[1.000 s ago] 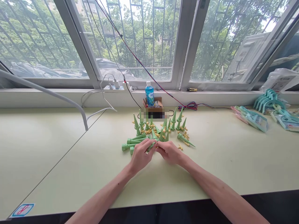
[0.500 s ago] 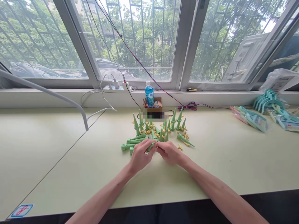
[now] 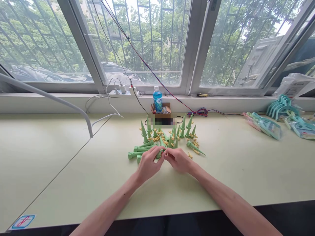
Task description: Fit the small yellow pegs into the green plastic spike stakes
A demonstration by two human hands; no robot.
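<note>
My left hand [image 3: 149, 164] is closed around a green plant watering spike [image 3: 159, 154], of which only a small part shows between thumb and fingers. Fingertips of my right hand [image 3: 180, 160] are pinched together against the left fingertips at that spike's end; whatever they hold is hidden. Just beyond the hands, several green spikes [image 3: 182, 127] stand upright on their caps. More lying spikes [image 3: 140, 149] are heaped by my left hand, and a single spike [image 3: 196, 148] lies to the right. Small yellow valve pieces [image 3: 190, 155] are scattered among them.
Behind the spikes stands a small cardboard box [image 3: 167, 107] with a blue bottle [image 3: 157, 101]. A coiled red-blue cable [image 3: 198, 112] lies to its right. Packaged hangers [image 3: 269, 126] are at the far right. A thick grey cable [image 3: 73, 106] arches over the table's left side.
Both hands stay almost in place, with only a slight shift of the fingers around the green spike. The surrounding spikes and yellow pieces look the same.
</note>
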